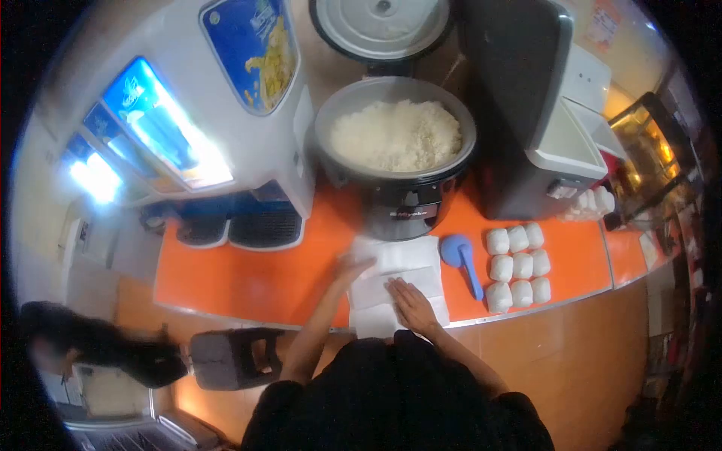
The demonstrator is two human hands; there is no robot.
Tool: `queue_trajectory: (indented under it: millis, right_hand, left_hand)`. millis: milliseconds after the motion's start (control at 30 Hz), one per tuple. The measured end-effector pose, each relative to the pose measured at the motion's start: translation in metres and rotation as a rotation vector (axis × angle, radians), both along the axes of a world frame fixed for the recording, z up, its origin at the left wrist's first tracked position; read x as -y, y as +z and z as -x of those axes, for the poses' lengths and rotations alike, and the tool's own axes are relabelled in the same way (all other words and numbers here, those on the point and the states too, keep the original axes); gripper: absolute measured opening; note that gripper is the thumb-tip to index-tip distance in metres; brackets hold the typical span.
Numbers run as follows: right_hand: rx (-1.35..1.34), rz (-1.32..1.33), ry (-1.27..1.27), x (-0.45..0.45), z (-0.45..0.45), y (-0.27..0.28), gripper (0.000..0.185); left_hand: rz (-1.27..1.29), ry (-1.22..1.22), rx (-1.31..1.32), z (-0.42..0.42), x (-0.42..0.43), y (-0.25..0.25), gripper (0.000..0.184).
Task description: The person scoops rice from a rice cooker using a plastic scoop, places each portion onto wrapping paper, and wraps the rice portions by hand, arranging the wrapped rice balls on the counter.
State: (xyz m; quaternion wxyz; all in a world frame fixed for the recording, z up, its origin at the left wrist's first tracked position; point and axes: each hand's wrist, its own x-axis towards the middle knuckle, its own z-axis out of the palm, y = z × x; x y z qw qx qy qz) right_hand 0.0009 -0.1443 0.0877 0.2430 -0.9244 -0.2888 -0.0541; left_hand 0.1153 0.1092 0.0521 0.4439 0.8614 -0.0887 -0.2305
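White paper sheets (395, 255) lie on the orange counter in front of the rice cooker, with a folded or overlapping piece across them. My right hand (411, 305) rests flat on this paper, fingers stretched out. At the paper's left edge is my left hand (353, 269), somewhat blurred, its fingers extended over the sheet; whether it touches is unclear. Just right of the paper lies a blue rice scoop (462, 261). Beyond it, several white wrapped bundles (519, 264) stand in rows. The black rice cooker (404, 207) is open and full of white rice (398, 135).
A drink dispenser (256, 143) with drip trays (267, 228) occupies the counter's left. Behind the bundles stands a dark cooler box (519, 173), lid raised. The cooker's lid (383, 26) is tilted up at the back. A dark stool (233, 359) is below the counter, left.
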Motion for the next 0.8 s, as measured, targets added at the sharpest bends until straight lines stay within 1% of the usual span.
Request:
queue_trajectory:
  millis: [67,133,167,200,233,267,333,400,500,533,633,733,800]
  right_hand:
    - [0.033,-0.01,0.0,0.001,0.001,-0.004,0.061]
    - [0.05,-0.001,-0.006,0.003,0.002,-0.009,0.061]
    - [0.051,0.013,-0.007,0.004,0.002,-0.011,0.061]
    - [0.049,0.027,-0.002,0.004,0.003,-0.012,0.061]
    - [0.056,0.022,-0.006,0.004,0.004,-0.01,0.06]
    - [0.061,0.017,-0.006,0.005,0.004,-0.009,0.06]
    - [0.073,-0.014,-0.013,0.006,0.007,-0.005,0.06]
    - [0.092,-0.068,-0.026,0.007,0.007,-0.001,0.059]
    - [0.116,-0.03,-0.017,0.006,0.005,-0.012,0.058]
    - [0.13,-0.028,-0.016,0.006,0.003,-0.013,0.059]
    - [0.172,-0.019,0.003,0.01,0.003,-0.02,0.057]
    - [0.236,-0.032,0.032,0.014,-0.001,-0.03,0.05]
    - [0.248,-0.059,0.046,0.015,0.0,-0.035,0.049]
  left_hand:
    - [-0.192,-0.224,0.206,-0.021,0.008,0.002,0.031]
    - [-0.09,-0.389,0.279,-0.034,0.007,-0.009,0.032]
    - [0.106,-0.437,0.242,-0.036,-0.008,-0.024,0.033]
    - [0.225,-0.443,0.223,-0.035,-0.009,-0.021,0.031]
    - [0.343,-0.452,0.201,-0.031,-0.006,-0.008,0.03]
    - [0.385,-0.424,0.204,-0.028,0.002,0.004,0.027]
    - [0.251,-0.437,0.281,-0.034,0.027,0.021,0.024]
    - [-0.109,-0.511,0.429,-0.045,0.051,0.031,0.023]
    - [-0.245,-0.479,0.457,-0.03,0.078,0.058,0.023]
    - [-0.155,-0.473,0.414,-0.023,0.078,0.058,0.028]
    - [0.046,-0.314,0.41,0.02,0.082,0.063,0.027]
    - [0.189,-0.32,0.655,0.048,0.078,0.038,0.031]
    - [0.176,-0.296,0.57,0.063,0.076,0.036,0.034]
